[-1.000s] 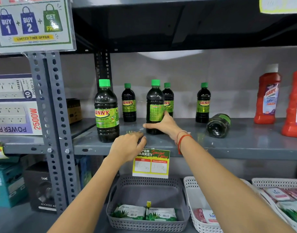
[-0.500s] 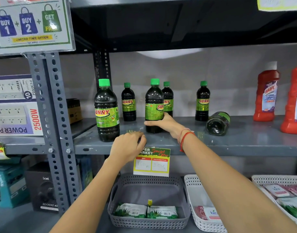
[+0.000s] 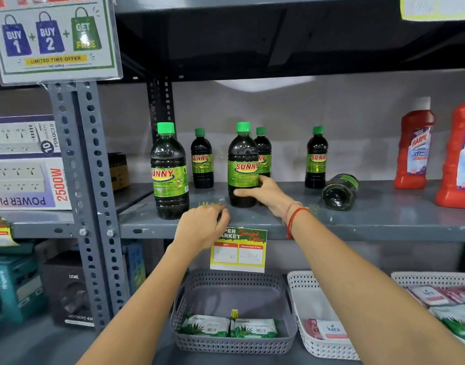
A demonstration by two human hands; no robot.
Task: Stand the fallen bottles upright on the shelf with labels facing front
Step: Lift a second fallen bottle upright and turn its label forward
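Note:
Several dark bottles with green caps and green SUNNY labels stand on the grey metal shelf [image 3: 384, 217]. My right hand [image 3: 265, 193] grips the base of the middle front bottle [image 3: 243, 159], which is upright with its label toward me. A larger front-left bottle [image 3: 169, 172] stands upright, label forward. Three smaller bottles stand behind: one at back left [image 3: 201, 159], one [image 3: 264, 151] partly hidden by the held bottle, one at back right [image 3: 316, 158]. One fallen bottle [image 3: 340, 192] lies on its side, base toward me. My left hand [image 3: 203, 226] rests curled on the shelf's front edge, holding nothing.
Two red Harpic bottles [image 3: 414, 151] stand at the shelf's right end. A price tag [image 3: 239, 248] hangs from the shelf edge. Below sit a grey basket [image 3: 234, 346] and white baskets [image 3: 305, 325] with packets. Slotted uprights [image 3: 89, 180] and power-strip boxes [image 3: 23, 164] lie left.
My right hand has turned the middle front bottle, so its SUNNY label has come round from the side toward the front. My left hand has stayed on the shelf edge.

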